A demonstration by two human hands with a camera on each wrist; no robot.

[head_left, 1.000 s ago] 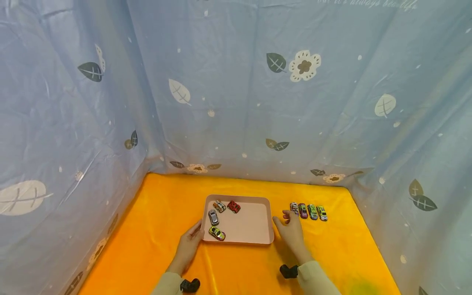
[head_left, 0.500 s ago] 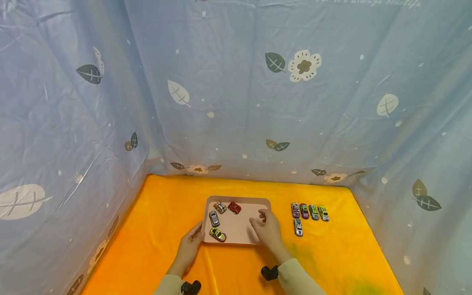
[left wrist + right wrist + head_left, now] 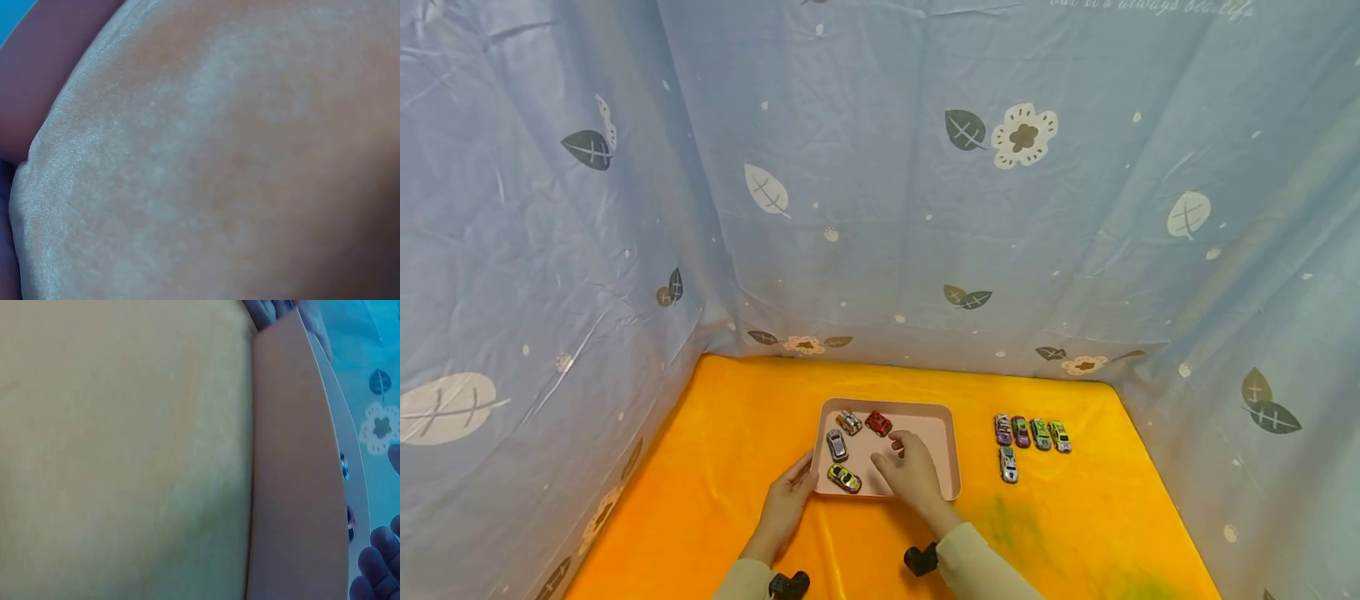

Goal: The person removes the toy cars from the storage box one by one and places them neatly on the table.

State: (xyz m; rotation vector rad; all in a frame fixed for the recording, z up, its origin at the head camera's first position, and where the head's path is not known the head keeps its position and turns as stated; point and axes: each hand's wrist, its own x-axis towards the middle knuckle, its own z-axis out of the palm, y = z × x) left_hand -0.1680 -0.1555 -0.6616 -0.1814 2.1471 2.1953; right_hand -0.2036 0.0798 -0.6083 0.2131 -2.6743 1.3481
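Observation:
A shallow pink tray point(image 3: 938, 442) lies on the yellow cloth, holding a red toy car point(image 3: 878, 423), an orange-and-white one point(image 3: 849, 422), a silver one point(image 3: 837, 446) and a yellow-green one point(image 3: 844, 478). My left hand point(image 3: 784, 504) holds the tray's left side near its front corner. Over the tray's middle, my right hand point(image 3: 913, 475) hovers with loosely bent fingers and nothing visible in them, just short of the red car. The right wrist view shows the tray's front wall point(image 3: 297, 462) and the right fingers point(image 3: 378, 562) above it.
Right of the tray, several toy cars stand side by side in a row, from a purple-and-white one point(image 3: 1003, 429) to a yellow one point(image 3: 1060, 436). A silver-white car point(image 3: 1008, 465) sits in front of the row's left end. Blue patterned curtain point(image 3: 850, 275) encloses the cloth.
My right hand has moved left from beside the row to over the tray. The silver-white car now shows in front of the row. My left hand stays at the tray.

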